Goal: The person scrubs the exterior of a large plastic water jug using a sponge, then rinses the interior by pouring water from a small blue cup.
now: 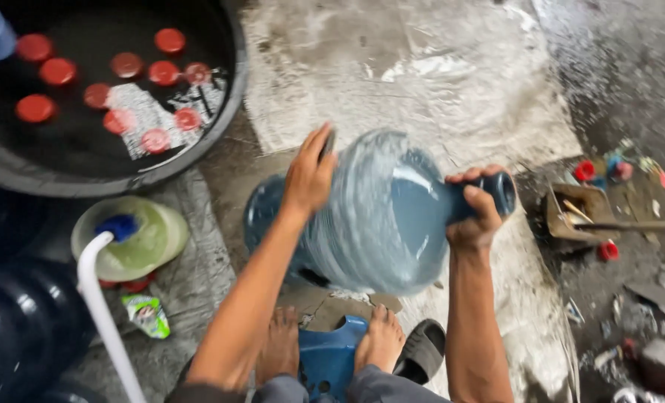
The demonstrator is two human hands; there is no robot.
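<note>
Both hands on the water jug (377,216), mid-wash, I judge.
My left hand (308,175) presses something small against its side; right hand (475,216) is wrapped round its neck; next, a firm turn.

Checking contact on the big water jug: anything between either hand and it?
Nothing visible. The left hand lies flat on the blue jug, a dark object under its fingers; the right hand wraps the jug's neck directly.

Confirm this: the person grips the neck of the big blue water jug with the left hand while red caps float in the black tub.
Not quite. In the head view the right hand grips the neck of the water jug; the left hand rests on its side. Red caps do float in the black tub.
</note>
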